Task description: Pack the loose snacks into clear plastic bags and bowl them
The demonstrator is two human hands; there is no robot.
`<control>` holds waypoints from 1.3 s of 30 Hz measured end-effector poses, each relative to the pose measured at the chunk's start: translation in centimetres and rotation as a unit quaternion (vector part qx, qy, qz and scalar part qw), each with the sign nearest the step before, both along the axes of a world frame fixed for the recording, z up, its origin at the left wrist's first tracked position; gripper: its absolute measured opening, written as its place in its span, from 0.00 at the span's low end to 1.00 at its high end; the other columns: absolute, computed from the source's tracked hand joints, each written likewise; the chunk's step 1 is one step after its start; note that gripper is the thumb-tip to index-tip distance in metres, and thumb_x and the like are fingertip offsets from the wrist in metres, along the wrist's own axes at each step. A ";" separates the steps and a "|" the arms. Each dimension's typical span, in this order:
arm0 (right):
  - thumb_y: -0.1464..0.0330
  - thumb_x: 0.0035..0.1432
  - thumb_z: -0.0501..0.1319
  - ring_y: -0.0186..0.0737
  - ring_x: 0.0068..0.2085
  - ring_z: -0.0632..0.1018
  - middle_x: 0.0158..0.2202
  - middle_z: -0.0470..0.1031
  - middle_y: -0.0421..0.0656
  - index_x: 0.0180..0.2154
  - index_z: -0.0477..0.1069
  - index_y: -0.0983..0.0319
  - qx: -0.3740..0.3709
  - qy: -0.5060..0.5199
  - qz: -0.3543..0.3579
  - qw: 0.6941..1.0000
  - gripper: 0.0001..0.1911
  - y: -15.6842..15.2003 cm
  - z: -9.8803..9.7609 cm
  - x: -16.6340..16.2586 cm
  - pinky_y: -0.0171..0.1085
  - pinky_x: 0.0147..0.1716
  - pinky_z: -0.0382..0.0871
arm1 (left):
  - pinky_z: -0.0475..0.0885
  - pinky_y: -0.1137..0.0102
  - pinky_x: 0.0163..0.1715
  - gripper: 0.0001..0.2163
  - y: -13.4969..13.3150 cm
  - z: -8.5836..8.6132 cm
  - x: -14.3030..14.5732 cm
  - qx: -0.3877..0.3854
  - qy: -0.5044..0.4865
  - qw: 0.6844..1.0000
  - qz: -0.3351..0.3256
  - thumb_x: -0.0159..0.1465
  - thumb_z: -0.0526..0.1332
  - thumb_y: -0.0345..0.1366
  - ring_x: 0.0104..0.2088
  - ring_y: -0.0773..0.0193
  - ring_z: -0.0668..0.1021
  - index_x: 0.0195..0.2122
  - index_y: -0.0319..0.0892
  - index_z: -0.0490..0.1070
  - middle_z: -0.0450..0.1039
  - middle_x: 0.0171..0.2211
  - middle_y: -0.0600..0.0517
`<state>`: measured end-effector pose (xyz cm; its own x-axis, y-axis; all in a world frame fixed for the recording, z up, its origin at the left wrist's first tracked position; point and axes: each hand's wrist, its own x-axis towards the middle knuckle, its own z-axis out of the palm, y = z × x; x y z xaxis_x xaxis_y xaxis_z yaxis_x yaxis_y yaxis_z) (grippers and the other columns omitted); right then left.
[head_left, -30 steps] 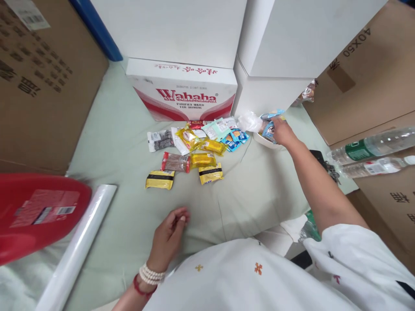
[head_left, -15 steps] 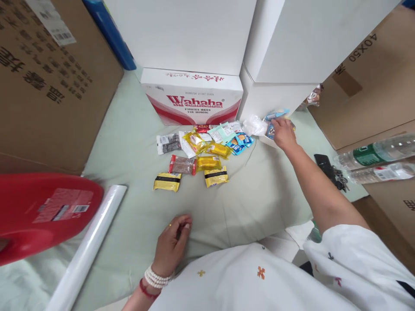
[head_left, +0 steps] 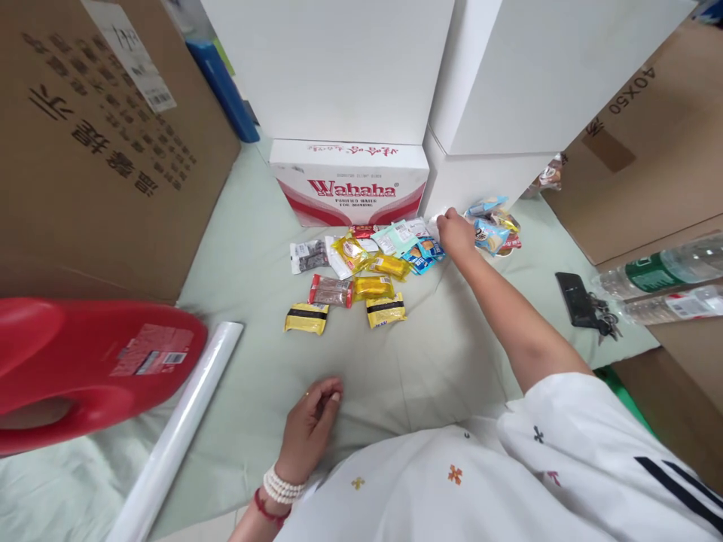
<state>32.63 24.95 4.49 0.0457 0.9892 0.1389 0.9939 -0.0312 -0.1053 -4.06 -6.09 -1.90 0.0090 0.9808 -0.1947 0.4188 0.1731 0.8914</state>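
Note:
My right hand (head_left: 455, 233) reaches far forward to the right end of a pile of several small snack packets (head_left: 361, 267) on the pale green cloth (head_left: 254, 248). Its fingers are curled on a crinkled white plastic wrapper (head_left: 439, 217), beside blue packets (head_left: 423, 254). Just right of the hand lies a heap of more packets (head_left: 490, 229) in a small white bowl. My left hand (head_left: 310, 423) rests on the cloth close to my body, fingers curled in with nothing visible in them. It wears a pearl bracelet and a red band.
A red-and-white Wahaha carton (head_left: 350, 184) and white boxes (head_left: 508, 83) stand behind the pile. Cardboard boxes flank both sides. A red plastic container (head_left: 84, 369) and a clear film roll (head_left: 175, 429) lie left. A phone (head_left: 571, 297), keys (head_left: 604, 324) and two water bottles (head_left: 660, 272) lie right.
My right hand has moved left from the bowl of packets to the white wrapper at the pile's edge. The view has shifted; my left hand stays put.

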 end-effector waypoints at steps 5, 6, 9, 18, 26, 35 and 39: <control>0.58 0.66 0.57 0.44 0.40 0.74 0.40 0.75 0.46 0.39 0.78 0.60 0.093 0.328 0.025 0.940 0.16 -9.6 -1.1 -2.0 0.41 0.42 0.70 | 0.76 0.67 0.38 0.17 0.2 1.6 0.5 -0.034 -0.089 0.995 0.024 0.65 0.62 0.53 0.36 0.59 0.79 0.38 0.45 0.78 0.78 0.34 0.49; 0.55 0.66 0.58 0.42 0.35 0.73 0.33 0.74 0.43 0.37 0.78 0.60 0.038 0.409 0.027 0.911 0.17 -12.3 -1.6 -2.7 0.39 0.37 0.70 | 0.75 0.67 0.38 0.17 0.7 1.9 1.1 -0.049 -0.116 0.992 0.027 0.65 0.62 0.54 0.36 0.60 0.79 0.37 0.44 0.78 0.78 0.33 0.49; 0.53 0.63 0.62 0.40 0.30 0.73 0.29 0.74 0.40 0.33 0.78 0.58 -0.081 0.548 0.033 0.832 0.17 -19.6 -3.6 -5.1 0.37 0.32 0.69 | 0.74 0.68 0.33 0.22 3.3 2.6 3.7 -0.124 -0.222 0.966 0.046 0.64 0.61 0.59 0.36 0.61 0.78 0.39 0.43 0.76 0.78 0.36 0.48; 0.60 0.61 0.67 0.39 0.35 0.75 0.42 0.79 0.44 0.35 0.79 0.56 -0.001 0.557 0.034 0.830 0.07 -25.7 -4.9 -5.8 0.39 0.37 0.71 | 0.67 0.73 0.28 0.23 8.7 1.4 11.7 -0.153 -0.346 0.924 -0.049 0.51 0.75 0.55 0.26 0.71 0.69 0.26 0.40 0.71 0.70 0.23 0.57; 0.69 0.66 0.64 0.37 0.39 0.75 0.48 0.72 0.45 0.39 0.80 0.54 0.067 0.507 0.147 0.847 0.05 -27.1 -3.9 -2.0 0.38 0.39 0.72 | 0.74 0.72 0.35 0.21 8.0 1.5 10.3 -0.188 -0.429 0.879 0.085 0.45 0.81 0.46 0.32 0.68 0.77 0.30 0.39 0.76 0.76 0.29 0.54; 0.58 0.67 0.63 0.46 0.51 0.77 0.53 0.75 0.49 0.50 0.76 0.56 0.030 0.435 0.127 0.891 0.13 -28.2 -2.3 -1.9 0.43 0.47 0.74 | 0.76 0.70 0.39 0.21 8.2 2.8 10.2 -0.133 -0.421 0.891 0.109 0.44 0.81 0.44 0.36 0.67 0.77 0.32 0.40 0.75 0.78 0.36 0.53; 0.53 0.55 0.72 0.52 0.54 0.75 0.52 0.77 0.50 0.53 0.76 0.57 -0.021 0.439 0.098 0.893 0.27 -26.0 -2.5 -3.7 0.48 0.52 0.72 | 0.73 0.70 0.39 0.18 7.8 3.4 10.9 -0.101 -0.391 0.913 0.054 0.48 0.79 0.44 0.36 0.65 0.76 0.32 0.40 0.75 0.78 0.37 0.51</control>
